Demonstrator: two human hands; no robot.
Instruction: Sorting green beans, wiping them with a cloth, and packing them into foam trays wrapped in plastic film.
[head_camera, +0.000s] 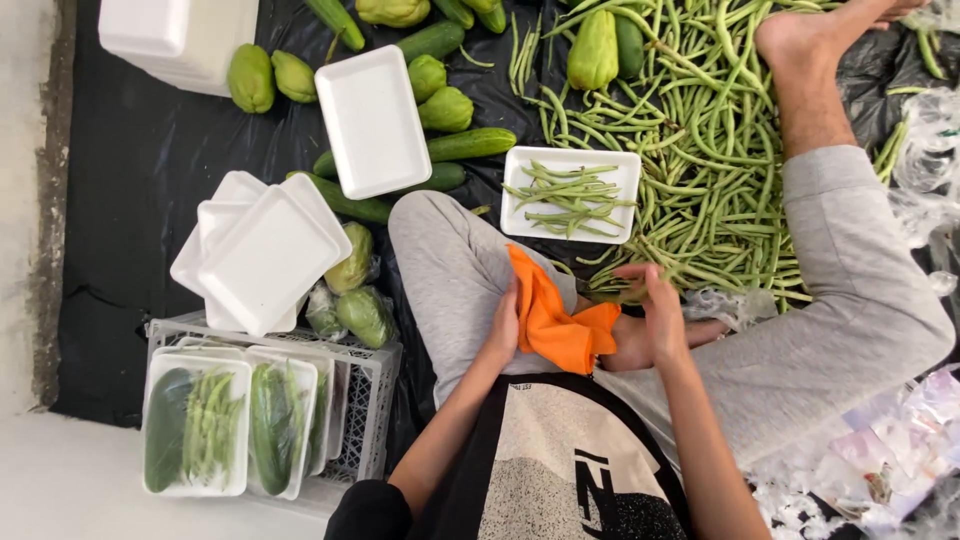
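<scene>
Black floor sheet (150, 170), crumpled bright-orange cloth (555, 318) between both hands.

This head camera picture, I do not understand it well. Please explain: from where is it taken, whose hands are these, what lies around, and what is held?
The camera sits on a person's head and looks down at their lap; they sit on a black sheet on the floor. The left hand touches an orange cloth on the knee. The right hand is beside it, near a big pile of green beans. A white foam tray holds some beans. Around lie cucumbers, empty foam trays, and a crate with wrapped, filled trays.
</scene>
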